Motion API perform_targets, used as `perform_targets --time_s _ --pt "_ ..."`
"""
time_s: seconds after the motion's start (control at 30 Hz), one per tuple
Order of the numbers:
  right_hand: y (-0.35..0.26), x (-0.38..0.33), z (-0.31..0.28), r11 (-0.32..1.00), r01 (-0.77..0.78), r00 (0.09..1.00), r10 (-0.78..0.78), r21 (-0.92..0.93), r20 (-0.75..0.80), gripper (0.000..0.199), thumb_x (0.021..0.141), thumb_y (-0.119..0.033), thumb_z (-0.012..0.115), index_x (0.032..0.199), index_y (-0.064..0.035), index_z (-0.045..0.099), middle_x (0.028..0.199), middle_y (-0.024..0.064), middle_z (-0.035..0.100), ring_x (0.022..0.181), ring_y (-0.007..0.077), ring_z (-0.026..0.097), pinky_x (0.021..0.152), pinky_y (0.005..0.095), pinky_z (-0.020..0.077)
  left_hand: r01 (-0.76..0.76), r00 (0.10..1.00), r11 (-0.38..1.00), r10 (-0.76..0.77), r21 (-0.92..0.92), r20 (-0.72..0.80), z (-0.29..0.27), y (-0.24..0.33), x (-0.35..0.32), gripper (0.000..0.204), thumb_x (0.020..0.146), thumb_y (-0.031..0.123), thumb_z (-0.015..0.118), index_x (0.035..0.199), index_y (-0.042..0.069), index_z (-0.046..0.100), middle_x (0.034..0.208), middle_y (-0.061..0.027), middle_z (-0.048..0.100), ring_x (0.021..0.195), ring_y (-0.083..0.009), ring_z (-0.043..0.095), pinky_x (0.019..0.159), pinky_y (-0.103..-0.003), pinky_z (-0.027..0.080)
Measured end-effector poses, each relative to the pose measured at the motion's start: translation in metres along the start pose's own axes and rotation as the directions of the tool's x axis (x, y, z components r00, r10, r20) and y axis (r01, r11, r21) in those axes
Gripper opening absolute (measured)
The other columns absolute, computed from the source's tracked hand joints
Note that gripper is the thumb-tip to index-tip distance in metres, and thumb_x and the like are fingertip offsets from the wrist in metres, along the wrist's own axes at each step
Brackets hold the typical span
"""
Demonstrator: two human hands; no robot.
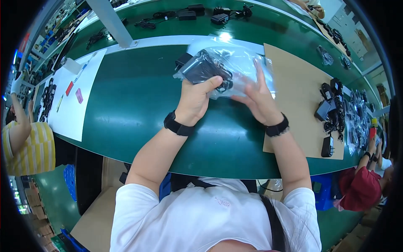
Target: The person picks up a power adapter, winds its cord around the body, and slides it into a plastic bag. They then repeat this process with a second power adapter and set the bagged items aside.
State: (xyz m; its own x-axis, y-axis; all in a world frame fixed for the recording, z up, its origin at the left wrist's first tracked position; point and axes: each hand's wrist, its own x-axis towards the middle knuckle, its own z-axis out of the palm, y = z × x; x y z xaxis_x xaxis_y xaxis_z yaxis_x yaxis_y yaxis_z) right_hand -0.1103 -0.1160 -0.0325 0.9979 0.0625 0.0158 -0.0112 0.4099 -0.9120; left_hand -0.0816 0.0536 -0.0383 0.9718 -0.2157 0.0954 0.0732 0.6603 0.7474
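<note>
My left hand [196, 100] grips a black power adapter with its coiled cable [204, 68] through a clear plastic bag [241, 63], thumb pressed on the cable end. On the bag's right side lies my right hand [257, 95], fingers spread and holding the plastic from beneath and beside. Both wrists wear black bands. The bag is held just above the green work table [138, 96], near its far white edge.
A brown cardboard sheet [296, 90] lies to the right, with several black adapters and cables [331, 109] on its far side. A white sheet [77, 98] with small red items lies to the left. Seated people work at left [27, 145] and right [363, 185]. More adapters [197, 12] lie on the far belt.
</note>
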Motion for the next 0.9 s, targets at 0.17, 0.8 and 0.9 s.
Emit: perform_targets --time_s 0.17,0.8,0.9 --pt "-0.018 0.019 -0.023 0.968 0.246 0.956 -0.250 -0.044 -0.151 0.061 0.079 0.004 0.058 0.131 -0.0013 0.026 0.092 0.0102 0.059 0.083 0.0153 0.056 0.080 0.0278 0.0461 0.097 0.995 0.995 -0.096 -0.028 0.021 0.000 0.000 -0.005 0.037 0.074 -0.009 0.061 0.107 0.004 0.053 0.101 -0.0051 0.058 0.092 -0.0157 0.056 0.082 -0.028 0.047" --pt "0.004 0.002 0.010 0.879 0.221 0.964 -0.262 -0.423 -0.042 0.026 0.093 -0.020 0.045 0.109 -0.0020 0.058 0.103 0.0075 0.060 0.093 0.0150 0.057 0.079 0.0295 0.0468 -0.033 0.995 0.978 0.052 0.206 -0.088 0.001 -0.006 -0.003 0.080 0.069 0.003 0.073 0.134 0.005 0.025 0.114 -0.0099 0.050 0.103 -0.0190 0.050 0.086 -0.031 0.042" --pt "0.002 -0.005 0.013 0.569 0.355 0.885 -0.460 -0.741 0.070 0.021 0.089 -0.007 0.048 0.106 0.0010 0.058 0.102 0.0086 0.061 0.092 0.0157 0.057 0.079 0.0277 0.0454 -0.140 0.990 0.907 0.135 0.398 0.041 0.008 0.007 -0.005 0.077 0.069 0.005 0.074 0.132 0.001 0.030 0.116 -0.0102 0.049 0.102 -0.0171 0.049 0.086 -0.030 0.042"
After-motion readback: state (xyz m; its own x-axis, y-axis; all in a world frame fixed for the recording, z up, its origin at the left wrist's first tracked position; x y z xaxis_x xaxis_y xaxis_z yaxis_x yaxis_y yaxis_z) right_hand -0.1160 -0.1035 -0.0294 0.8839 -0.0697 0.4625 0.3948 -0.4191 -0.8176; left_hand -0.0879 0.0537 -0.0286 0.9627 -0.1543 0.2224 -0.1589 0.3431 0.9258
